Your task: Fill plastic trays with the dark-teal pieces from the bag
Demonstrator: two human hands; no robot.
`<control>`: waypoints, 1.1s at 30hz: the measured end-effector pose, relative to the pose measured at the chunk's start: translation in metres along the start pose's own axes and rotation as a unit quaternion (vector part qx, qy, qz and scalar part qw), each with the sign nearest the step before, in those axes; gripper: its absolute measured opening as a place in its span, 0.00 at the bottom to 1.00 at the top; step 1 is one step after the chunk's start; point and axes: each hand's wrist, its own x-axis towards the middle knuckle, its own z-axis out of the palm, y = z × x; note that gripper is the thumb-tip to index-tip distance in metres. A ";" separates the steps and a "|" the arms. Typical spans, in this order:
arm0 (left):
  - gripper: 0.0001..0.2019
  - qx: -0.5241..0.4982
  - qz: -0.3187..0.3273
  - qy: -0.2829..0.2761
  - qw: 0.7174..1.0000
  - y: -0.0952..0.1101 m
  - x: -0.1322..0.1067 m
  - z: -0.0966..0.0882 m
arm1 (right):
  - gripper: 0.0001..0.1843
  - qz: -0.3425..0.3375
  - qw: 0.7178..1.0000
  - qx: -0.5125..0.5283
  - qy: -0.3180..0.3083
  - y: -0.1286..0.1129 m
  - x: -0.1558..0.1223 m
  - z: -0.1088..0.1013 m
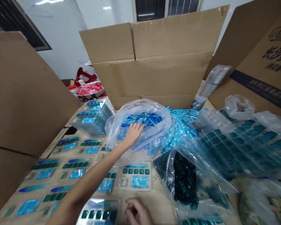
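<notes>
My left hand (pixel 134 134) reaches over the rim of a clear plastic bag (pixel 112 134), fingers stretched toward the long blue pieces (pixel 152 118) inside. Its fingertips are at the pieces; I make out nothing held. At the bottom edge, my right hand (pixel 138 212) is loosely curled, with a gap between the fingers and nothing seen in it. Left of it lies a clear tray (pixel 118 204) with dark green squares. Ahead of it, another clear blister tray (pixel 150 184) holds a blue piece, a row of green squares and a shiny blue packet (pixel 140 182).
Several filled trays (pixel 70 164) cover the left side, with a tray stack (pixel 93 117) behind them. On the right are blue packets (pixel 181 125), an open bag of dark green pieces (pixel 184 178) and bagged green trays (pixel 243 143). Cardboard panels (pixel 164 75) enclose the table.
</notes>
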 end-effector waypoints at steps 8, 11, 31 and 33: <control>0.13 0.047 0.141 0.189 0.971 0.037 -0.146 -0.097 | 0.26 0.111 0.878 0.464 0.037 -0.099 0.042 -0.042; 0.09 0.034 0.150 0.196 0.969 0.066 -0.190 -0.115 | 0.24 0.147 0.856 0.496 0.006 -0.120 0.054 -0.044; 0.09 -0.254 -0.443 0.385 0.769 0.024 -0.308 -0.109 | 0.24 0.137 0.959 0.226 -0.100 -0.077 0.047 -0.025; 0.12 -0.256 -0.569 0.424 0.656 -0.006 -0.334 -0.116 | 0.25 0.139 0.973 0.156 -0.096 -0.054 0.044 -0.025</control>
